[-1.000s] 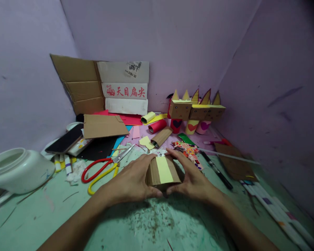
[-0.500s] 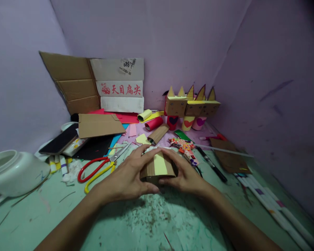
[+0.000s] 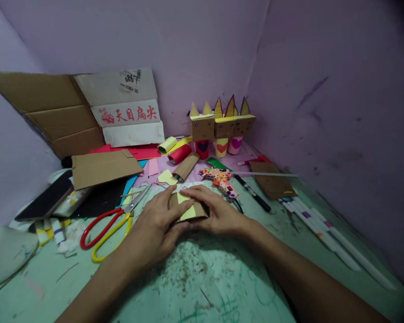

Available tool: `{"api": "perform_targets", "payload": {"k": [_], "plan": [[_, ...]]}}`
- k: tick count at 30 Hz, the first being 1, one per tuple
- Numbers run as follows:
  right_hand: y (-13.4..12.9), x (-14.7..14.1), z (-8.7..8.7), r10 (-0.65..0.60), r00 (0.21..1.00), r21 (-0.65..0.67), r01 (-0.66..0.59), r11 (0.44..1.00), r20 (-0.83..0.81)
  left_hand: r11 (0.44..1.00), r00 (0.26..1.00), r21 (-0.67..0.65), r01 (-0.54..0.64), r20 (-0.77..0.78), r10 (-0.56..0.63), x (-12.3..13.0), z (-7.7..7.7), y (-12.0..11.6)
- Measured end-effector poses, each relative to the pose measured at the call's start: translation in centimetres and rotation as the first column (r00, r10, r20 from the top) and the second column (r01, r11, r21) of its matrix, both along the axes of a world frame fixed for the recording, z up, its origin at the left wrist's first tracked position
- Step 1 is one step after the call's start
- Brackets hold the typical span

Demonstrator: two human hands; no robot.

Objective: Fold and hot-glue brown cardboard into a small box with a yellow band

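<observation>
White cardboard panel [image 3: 126,105] reads red "天目扁尖"; black writing [image 3: 131,79] unclear. Left hand [image 3: 161,217], right hand [image 3: 220,213] pinch curved brown cardboard piece [image 3: 200,209] with pale-yellow paper strip [image 3: 187,214].

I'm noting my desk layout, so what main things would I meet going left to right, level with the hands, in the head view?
White vessel → red-and-yellow scissors → left hand → held cardboard piece → right hand → black marker → white markers.

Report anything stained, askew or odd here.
The green tabletop looks stained: dark specks and green scribbles mark it, nearer the camera than the left hand and right hand. The purple wall on the right bears a dark smear, like a scuff.
</observation>
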State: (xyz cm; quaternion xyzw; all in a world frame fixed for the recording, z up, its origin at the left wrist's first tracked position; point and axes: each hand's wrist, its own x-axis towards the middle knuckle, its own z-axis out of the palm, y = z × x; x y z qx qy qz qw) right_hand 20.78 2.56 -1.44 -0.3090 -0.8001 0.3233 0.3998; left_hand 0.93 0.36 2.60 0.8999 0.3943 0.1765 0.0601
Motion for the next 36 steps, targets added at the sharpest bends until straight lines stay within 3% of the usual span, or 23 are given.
{"api": "perform_targets", "payload": {"k": [5,9,14,19,21,22,24,27,31,33,36], "plan": [[0.0,0.0,-0.2,0.01,0.998,0.056,-0.014,0.998,0.063,1.0,0.999,0.029,-0.009,-0.049,0.01,0.3,0.5,-0.4],[0.0,0.0,-0.5,-0.003,0.999,0.051,0.001,0.999,0.038,0.996,0.998,-0.076,-0.046,-0.04,0.043,0.1,0.8,-0.3],[0.0,0.1,-1.0,-0.024,1.0,-0.037,0.024,0.999,0.006,0.957,0.989,-0.262,-0.127,0.044,0.143,-1.1,1.3,0.5],[-0.2,0.1,-1.0,-0.062,0.998,-0.123,0.06,0.991,-0.009,0.964,0.93,-0.161,-0.211,0.271,0.249,-1.9,3.4,-0.1],[-0.3,0.0,-0.8,-0.088,0.995,-0.165,0.08,0.983,-0.04,0.924,0.89,-0.253,-0.286,0.288,0.354,-1.5,3.9,-0.9],[-0.3,0.0,-0.7,-0.107,0.992,-0.187,0.094,0.978,-0.064,0.89,0.902,-0.352,-0.289,0.213,0.377,-1.2,3.9,-1.3],[-0.2,0.0,-0.4,-0.162,0.98,-0.228,0.134,0.965,-0.112,0.814,0.93,-0.488,-0.313,0.014,0.366,-0.5,3.3,-1.9],[-0.1,-0.1,0.0,-0.263,0.951,-0.3,0.206,0.931,-0.163,0.814,0.911,-0.419,-0.403,-0.098,0.4,0.5,1.7,-2.1],[-0.3,-0.5,0.2,-0.355,0.923,-0.365,0.281,0.887,-0.151,0.818,0.857,-0.374,-0.438,0.101,0.505,1.5,0.0,-1.8],[-0.6,-0.8,0.1,-0.374,0.917,-0.371,0.304,0.878,-0.135,0.786,0.791,-0.478,-0.391,0.262,0.553,1.8,-0.7,-1.7],[-0.8,-1.1,0.0,-0.397,0.91,-0.36,0.332,0.872,-0.12,0.693,0.626,-0.69,-0.21,0.45,0.638,2.3,-1.7,-1.6]]}}
